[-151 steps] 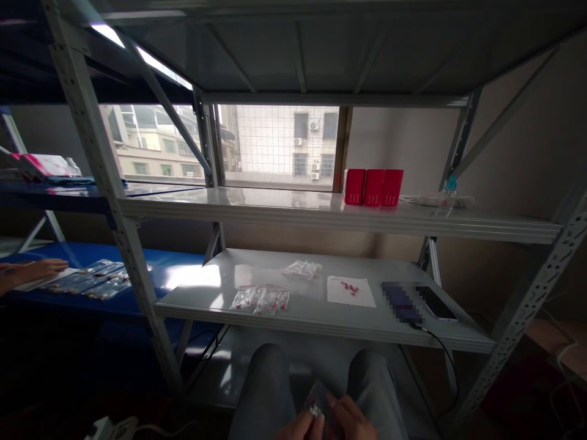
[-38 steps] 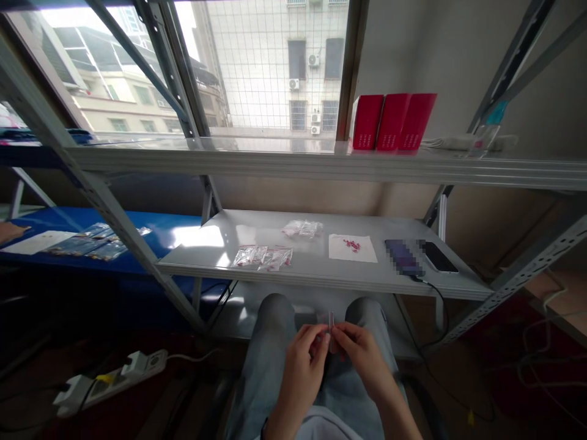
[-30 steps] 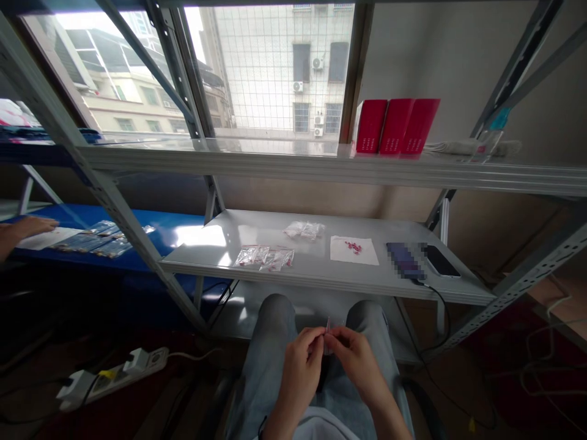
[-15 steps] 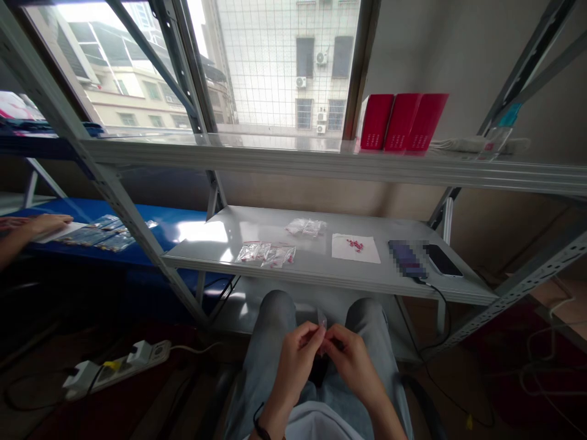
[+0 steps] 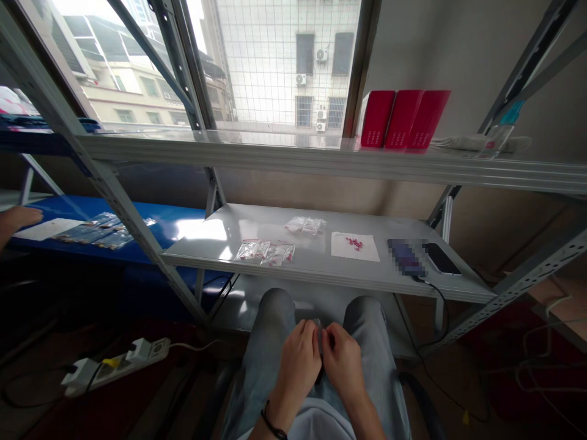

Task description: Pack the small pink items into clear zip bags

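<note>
Both hands — left hand (image 5: 300,360), right hand (image 5: 342,360) — pinch a small clear bag (image 5: 318,333) over the lap.

daylight pours in through the wire-meshed window (image 5: 279,67), blowing out the upper left a bit and throwing glare patches on the glossy grey metal lower shelf (image 5: 206,232). everything under it is dim, the floor nearly black. wide lens bends the frame posts at the edges, and a pixelated patch (image 5: 404,256) sits on that shelf.
</note>
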Demonstrator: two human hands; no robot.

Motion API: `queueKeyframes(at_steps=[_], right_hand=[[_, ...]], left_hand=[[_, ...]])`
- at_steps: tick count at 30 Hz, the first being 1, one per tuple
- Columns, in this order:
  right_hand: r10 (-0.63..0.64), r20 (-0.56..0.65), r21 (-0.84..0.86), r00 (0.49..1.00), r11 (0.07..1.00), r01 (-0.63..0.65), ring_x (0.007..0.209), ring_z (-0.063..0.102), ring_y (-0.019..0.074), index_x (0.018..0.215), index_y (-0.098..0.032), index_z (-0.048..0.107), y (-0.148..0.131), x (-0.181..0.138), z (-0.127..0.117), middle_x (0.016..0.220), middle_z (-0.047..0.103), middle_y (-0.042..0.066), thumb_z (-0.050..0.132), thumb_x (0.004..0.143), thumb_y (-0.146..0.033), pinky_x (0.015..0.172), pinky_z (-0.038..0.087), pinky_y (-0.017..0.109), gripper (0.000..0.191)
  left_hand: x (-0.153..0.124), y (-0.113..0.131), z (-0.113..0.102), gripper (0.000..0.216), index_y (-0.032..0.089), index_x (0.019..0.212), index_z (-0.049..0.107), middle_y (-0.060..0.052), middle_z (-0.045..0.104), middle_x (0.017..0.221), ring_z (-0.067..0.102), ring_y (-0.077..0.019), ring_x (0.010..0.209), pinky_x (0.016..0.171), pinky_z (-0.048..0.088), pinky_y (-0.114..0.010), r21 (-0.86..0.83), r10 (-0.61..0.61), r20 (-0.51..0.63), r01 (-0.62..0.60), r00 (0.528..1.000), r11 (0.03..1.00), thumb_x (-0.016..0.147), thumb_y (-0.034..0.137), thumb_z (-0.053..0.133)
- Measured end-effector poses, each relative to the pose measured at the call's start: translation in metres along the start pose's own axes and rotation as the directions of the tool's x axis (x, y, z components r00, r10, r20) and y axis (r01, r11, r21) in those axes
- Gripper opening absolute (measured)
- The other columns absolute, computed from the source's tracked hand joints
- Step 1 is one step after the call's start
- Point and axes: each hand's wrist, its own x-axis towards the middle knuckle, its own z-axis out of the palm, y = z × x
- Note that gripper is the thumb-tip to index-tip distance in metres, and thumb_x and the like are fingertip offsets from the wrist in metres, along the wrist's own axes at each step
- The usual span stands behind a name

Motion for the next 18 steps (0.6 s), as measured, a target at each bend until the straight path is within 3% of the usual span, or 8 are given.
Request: queueKeyframes(at_steps=[3,5,7,9,14,18], right_hand=[[-0.025,0.029,-0.042,0.999,0.999,0.027,0.059,0.057,0.0196,0.072,-0.027,0.046,0.006,0.002,0.002,0.064,0.056,-0.001,0.044,0.096,-0.032,0.059,0.037,0.030,0.024],[-0.091,0.142,-0.016,0.986,0.995,0.095,0.068,0.065,0.0199,0.088,-0.024,0.058,0.008,0.004,-0.003,0.074,0.064,0.001,0.043,0.095,-0.024,0.064,0.043,0.029,0.017],[-0.174,0.282,-0.013,0.944,0.983,0.185,0.079,0.069,0.0195,0.101,-0.024,0.066,0.007,0.006,-0.012,0.085,0.069,0.002,0.043,0.094,-0.015,0.070,0.046,0.027,0.026],[-0.203,0.377,-0.060,0.904,0.968,0.242,0.083,0.069,0.0186,0.096,-0.025,0.072,0.005,0.007,-0.020,0.088,0.069,0.003,0.043,0.093,-0.010,0.072,0.046,0.026,0.032],[-0.153,0.398,-0.148,0.904,0.962,0.228,0.079,0.070,0.0187,0.090,-0.022,0.076,0.003,0.009,-0.023,0.088,0.070,0.004,0.050,0.097,-0.012,0.071,0.047,0.027,0.029],[-0.155,0.414,-0.197,0.897,0.947,0.254,0.080,0.071,0.0200,0.085,-0.020,0.076,0.007,0.007,-0.015,0.090,0.070,0.005,0.055,0.092,-0.007,0.070,0.049,0.027,0.026]], left_hand=[[0.004,-0.006,-0.006,0.032,0.022,0.088,0.062,-0.011,0.074,0.095,0.073,-0.0269,0.090,0.073,0.045,-0.034,0.118,-0.045,0.099,0.033,0.994,0.992,0.102,0.013,0.034],[0.007,-0.010,-0.013,0.032,0.020,0.089,0.064,-0.013,0.075,0.096,0.074,-0.0284,0.092,0.074,0.045,-0.034,0.151,-0.055,0.139,0.034,0.989,0.988,0.102,0.013,0.036],[0.009,-0.014,-0.019,0.031,0.019,0.089,0.066,-0.014,0.076,0.094,0.075,-0.0298,0.090,0.073,0.045,-0.035,0.154,-0.041,0.167,0.014,0.985,0.988,0.100,0.013,0.038],[0.010,-0.015,-0.023,0.032,0.019,0.087,0.067,-0.014,0.077,0.092,0.075,-0.0303,0.088,0.072,0.045,-0.035,0.153,-0.009,0.202,-0.023,0.979,0.988,0.100,0.012,0.039],[0.013,-0.013,-0.030,0.029,0.022,0.089,0.070,-0.011,0.077,0.095,0.074,-0.0275,0.089,0.072,0.045,-0.034,0.096,0.131,0.294,-0.165,0.947,0.982,0.094,0.009,0.045],[0.017,-0.010,-0.033,0.028,0.023,0.089,0.069,-0.010,0.076,0.095,0.073,-0.0267,0.087,0.072,0.045,-0.034,0.057,0.172,0.293,-0.197,0.940,0.979,0.094,0.010,0.044]])
